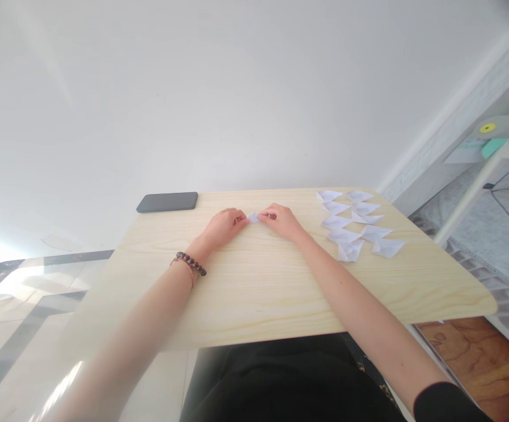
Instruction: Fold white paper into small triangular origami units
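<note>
A small white folded paper boat (253,218) is held by its two ends between my hands, just over the wooden tabletop. My left hand (226,225), with a dark beaded bracelet (192,262) at the wrist, pinches the left end. The right end is pinched between the fingertips of my right hand (282,220). Several more folded white paper boats (343,235) lie in two columns to the right of my right forearm. The undersides of my fingers are hidden.
The pale wooden table (254,305) stands against a white wall (237,99). A dark phone (167,202) lies at its back left corner. To the right, past the table edge, is a white metal frame (470,193).
</note>
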`<action>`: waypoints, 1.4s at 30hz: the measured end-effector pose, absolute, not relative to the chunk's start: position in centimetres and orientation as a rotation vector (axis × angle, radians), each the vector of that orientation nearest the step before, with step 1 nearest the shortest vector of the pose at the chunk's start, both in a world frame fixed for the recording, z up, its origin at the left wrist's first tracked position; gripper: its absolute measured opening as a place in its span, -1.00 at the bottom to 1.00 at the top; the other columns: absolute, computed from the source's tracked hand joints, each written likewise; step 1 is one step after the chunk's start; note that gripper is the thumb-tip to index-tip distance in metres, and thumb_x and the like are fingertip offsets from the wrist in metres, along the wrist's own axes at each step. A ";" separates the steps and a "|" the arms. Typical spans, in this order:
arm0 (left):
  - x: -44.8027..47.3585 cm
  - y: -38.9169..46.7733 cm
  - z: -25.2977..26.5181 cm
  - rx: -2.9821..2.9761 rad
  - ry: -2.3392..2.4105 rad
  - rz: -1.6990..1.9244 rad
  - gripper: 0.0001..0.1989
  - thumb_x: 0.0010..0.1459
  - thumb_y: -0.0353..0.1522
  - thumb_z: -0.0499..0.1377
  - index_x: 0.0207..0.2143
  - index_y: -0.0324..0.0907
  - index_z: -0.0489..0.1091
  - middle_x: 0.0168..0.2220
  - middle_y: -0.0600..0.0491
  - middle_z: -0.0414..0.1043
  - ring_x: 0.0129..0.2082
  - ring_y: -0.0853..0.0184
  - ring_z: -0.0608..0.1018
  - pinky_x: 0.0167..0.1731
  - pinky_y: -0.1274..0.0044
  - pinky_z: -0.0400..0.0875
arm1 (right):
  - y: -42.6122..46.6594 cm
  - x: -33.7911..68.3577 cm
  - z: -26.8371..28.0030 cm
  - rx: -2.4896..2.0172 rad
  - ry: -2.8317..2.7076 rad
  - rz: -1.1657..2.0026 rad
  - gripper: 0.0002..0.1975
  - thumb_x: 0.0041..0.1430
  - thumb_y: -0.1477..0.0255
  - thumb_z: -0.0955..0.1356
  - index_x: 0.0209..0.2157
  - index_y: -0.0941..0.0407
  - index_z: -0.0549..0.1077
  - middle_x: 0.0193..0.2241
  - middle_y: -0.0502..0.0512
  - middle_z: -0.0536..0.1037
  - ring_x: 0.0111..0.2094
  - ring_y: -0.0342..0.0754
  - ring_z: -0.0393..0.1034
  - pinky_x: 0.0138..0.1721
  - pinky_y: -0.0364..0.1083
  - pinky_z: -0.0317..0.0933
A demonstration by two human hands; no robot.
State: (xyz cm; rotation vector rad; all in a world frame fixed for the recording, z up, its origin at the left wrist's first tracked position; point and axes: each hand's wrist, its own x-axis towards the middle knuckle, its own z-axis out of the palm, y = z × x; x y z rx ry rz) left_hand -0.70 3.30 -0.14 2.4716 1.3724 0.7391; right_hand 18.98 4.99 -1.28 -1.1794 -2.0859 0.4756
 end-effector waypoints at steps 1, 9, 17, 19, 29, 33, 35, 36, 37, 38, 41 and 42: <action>-0.7 3.3 -0.2 2.469 1.389 0.743 -0.73 0.09 -0.22 -0.02 -0.46 -0.19 0.36 -0.46 0.04 0.36 -0.46 0.35 0.36 -0.45 0.54 0.19 | 5.0 19.0 -1.2 -1.189 -2.106 0.470 -0.80 0.06 0.33 0.27 -0.44 0.11 0.48 -0.48 0.02 0.39 -0.48 -0.18 0.22 -0.37 -0.17 0.08; -0.6 3.1 0.1 2.356 1.407 0.744 -0.75 0.06 -0.23 0.01 -0.36 -0.18 0.38 -0.47 0.05 0.39 -0.50 0.36 0.37 -0.48 0.55 0.18 | 5.3 18.5 -1.5 -1.212 -2.225 0.326 -0.70 0.15 0.37 0.16 -0.58 0.14 0.35 -0.58 0.02 0.33 -0.49 -0.15 0.16 -0.43 -0.16 0.00; -0.3 3.0 0.1 2.327 1.440 0.775 -0.68 0.07 -0.20 -0.03 -0.31 -0.18 0.42 -0.52 0.04 0.39 -0.51 0.34 0.37 -0.48 0.55 0.16 | 4.9 18.0 -1.7 -1.230 -2.237 0.272 -0.78 0.17 0.41 0.14 -0.44 0.13 0.34 -0.49 0.06 0.38 -0.41 -0.10 0.19 -0.33 -0.14 0.03; -0.3 3.0 0.2 2.387 1.414 0.754 -0.67 0.09 -0.19 -0.04 -0.39 -0.17 0.44 -0.53 0.04 0.38 -0.52 0.35 0.35 -0.48 0.55 0.15 | 4.7 17.9 -1.6 -1.242 -2.244 0.253 -0.78 0.17 0.41 0.13 -0.43 0.13 0.33 -0.48 0.07 0.37 -0.39 -0.09 0.20 -0.33 -0.14 0.03; -0.5 3.4 -0.1 2.331 1.423 0.758 -0.67 0.04 -0.18 0.00 -0.50 -0.16 0.47 -0.50 0.08 0.42 -0.49 0.35 0.37 -0.45 0.56 0.17 | 4.5 17.7 -1.6 -1.278 -2.219 0.256 -0.82 0.17 0.39 0.14 -0.41 0.11 0.30 -0.46 0.04 0.39 -0.43 -0.11 0.22 -0.39 -0.15 0.03; -0.5 3.8 -0.5 2.277 1.448 0.753 -0.69 0.02 -0.17 0.03 -0.44 -0.13 0.49 -0.49 0.07 0.43 -0.49 0.34 0.38 -0.45 0.54 0.18 | 4.7 17.4 -1.8 -1.332 -2.194 0.221 -0.84 0.15 0.40 0.17 -0.44 0.12 0.29 -0.44 0.06 0.39 -0.42 -0.11 0.23 -0.38 -0.13 0.03; -0.6 4.1 -0.7 2.281 1.452 0.775 -0.71 0.00 -0.18 0.05 -0.40 -0.12 0.49 -0.45 0.04 0.43 -0.46 0.32 0.37 -0.40 0.52 0.20 | 4.7 17.4 -1.9 -1.345 -2.179 0.232 -0.88 0.12 0.41 0.19 -0.44 0.12 0.28 -0.42 0.06 0.39 -0.42 -0.11 0.23 -0.38 -0.13 0.04; -0.6 4.2 -0.8 2.290 1.460 0.784 -0.72 -0.01 -0.18 0.06 -0.37 -0.12 0.49 -0.43 0.03 0.42 -0.44 0.31 0.37 -0.37 0.51 0.21 | 4.8 17.4 -1.9 -1.353 -2.171 0.244 -0.90 0.11 0.41 0.21 -0.44 0.12 0.28 -0.42 0.06 0.39 -0.42 -0.12 0.23 -0.38 -0.14 0.05; -0.6 4.3 -0.9 2.301 1.474 0.787 -0.72 -0.01 -0.19 0.07 -0.35 -0.12 0.48 -0.40 0.02 0.42 -0.42 0.31 0.37 -0.34 0.50 0.22 | 4.8 17.4 -1.9 -1.361 -2.163 0.258 -0.92 0.09 0.41 0.22 -0.43 0.11 0.28 -0.41 0.06 0.39 -0.42 -0.12 0.24 -0.38 -0.14 0.06; -0.5 4.4 -1.0 2.310 1.493 0.782 -0.72 -0.01 -0.19 0.07 -0.32 -0.12 0.47 -0.39 0.01 0.41 -0.40 0.30 0.37 -0.31 0.48 0.22 | 4.8 17.4 -2.0 -1.370 -2.153 0.269 -0.93 0.08 0.42 0.23 -0.43 0.11 0.28 -0.41 0.05 0.39 -0.42 -0.12 0.24 -0.38 -0.14 0.06; -0.4 4.4 -1.1 2.347 1.516 0.756 -0.73 0.03 -0.22 0.06 -0.27 -0.10 0.44 -0.36 0.02 0.39 -0.36 0.29 0.36 -0.24 0.44 0.21 | 4.8 17.4 -2.0 -1.388 -2.131 0.292 -0.95 0.07 0.42 0.24 -0.41 0.11 0.28 -0.40 0.04 0.39 -0.41 -0.12 0.25 -0.39 -0.14 0.07; -0.4 4.3 -1.0 2.372 1.487 0.750 -0.74 0.04 -0.23 0.05 -0.25 -0.09 0.43 -0.35 0.02 0.39 -0.35 0.29 0.36 -0.22 0.44 0.21 | 4.8 17.4 -1.9 -1.389 -2.130 0.298 -0.95 0.07 0.42 0.24 -0.42 0.11 0.28 -0.41 0.04 0.39 -0.41 -0.12 0.25 -0.39 -0.14 0.07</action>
